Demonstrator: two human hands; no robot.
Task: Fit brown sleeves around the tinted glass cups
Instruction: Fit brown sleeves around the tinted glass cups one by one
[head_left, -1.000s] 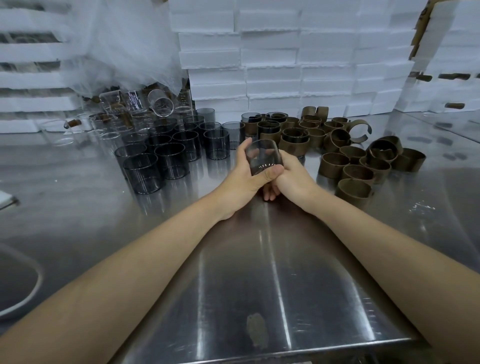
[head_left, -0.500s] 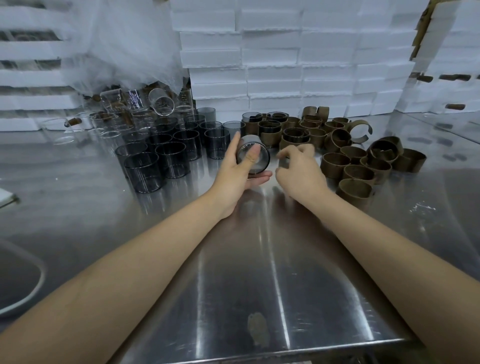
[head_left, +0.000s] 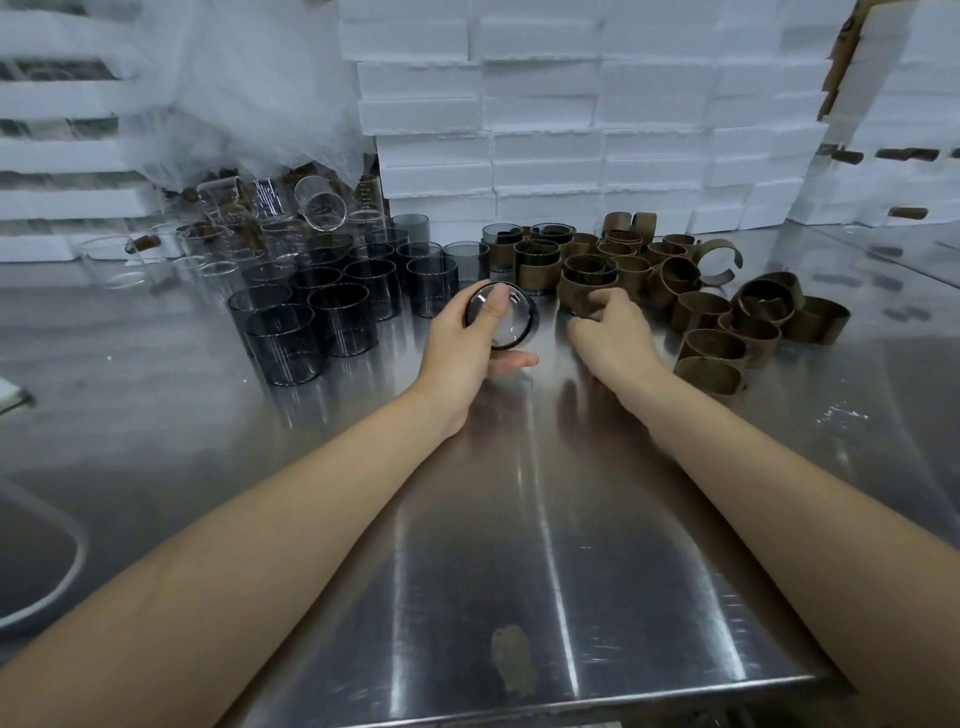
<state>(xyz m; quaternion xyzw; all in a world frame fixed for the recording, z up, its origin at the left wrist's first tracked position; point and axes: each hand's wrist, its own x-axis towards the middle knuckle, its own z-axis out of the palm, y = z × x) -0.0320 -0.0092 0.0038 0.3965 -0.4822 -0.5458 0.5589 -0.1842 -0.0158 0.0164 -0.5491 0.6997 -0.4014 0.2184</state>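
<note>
One view only, head camera. The left hand (head_left: 460, 345) grips a tinted glass cup (head_left: 503, 321) just above the steel table (head_left: 519, 545), centre of the scene, between the bare tinted cups (head_left: 332, 322) on the left and the loose brown sleeves (head_left: 727, 338) on the right. The thumb lies across the cup's near end and the fingers wrap underneath. We read that hold as leaving the side wall free for a sleeve to go round. The cup is tipped on its side with its cylinder axis roughly level and pointing toward the camera, so one round end faces us. It looks like the thick base, but we're not sure. The right hand (head_left: 610, 330) is apart from the left and reaches to a brown sleeve (head_left: 582, 304) at the near edge of the pile. Its fingers are curled at the sleeve, but we can't tell whether they hold it. The layout looks like a line: raw cups left, sleeves right, sleeved cups (head_left: 537, 265) parked behind. Clear glass beakers (head_left: 223, 249) sit at far left, and white foam boxes (head_left: 545, 130) are stacked at the back.
</note>
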